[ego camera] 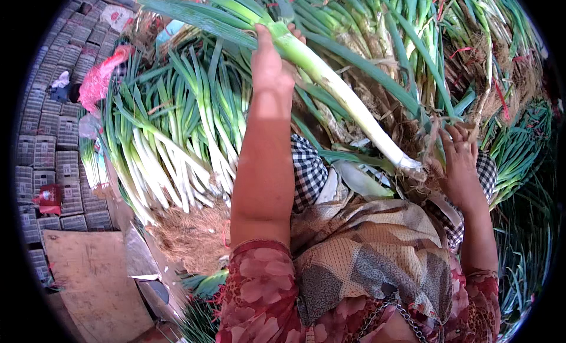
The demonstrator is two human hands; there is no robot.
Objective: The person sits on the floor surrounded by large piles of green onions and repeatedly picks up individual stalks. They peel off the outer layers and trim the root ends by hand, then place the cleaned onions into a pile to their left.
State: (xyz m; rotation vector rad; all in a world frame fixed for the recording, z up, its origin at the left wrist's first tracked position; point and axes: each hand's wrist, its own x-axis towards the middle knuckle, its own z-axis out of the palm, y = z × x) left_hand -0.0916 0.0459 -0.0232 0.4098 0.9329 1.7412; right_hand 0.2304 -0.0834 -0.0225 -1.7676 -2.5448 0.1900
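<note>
My left hand (273,62) is closed around the upper stalk of a thick leek-like green onion (336,88), where the white shank meets the green leaves. The stalk slants down to the right, and its root end lies beside my right hand (457,155). Brown roots and dry peelings (433,159) are at my right fingers, which are bent; whether they grip them is unclear. Below the stalk, loose peeled-off leaf sheaths (360,179) lie across my lap, over a checkered cloth (309,170) and a patterned apron (376,254).
To the left lies a large pile of green onions (177,166) with white shanks and brown roots. More bundles with red ties (499,95) stand ahead and right. Stacked grey crates (68,166) and a wooden board (95,281) are at the far left.
</note>
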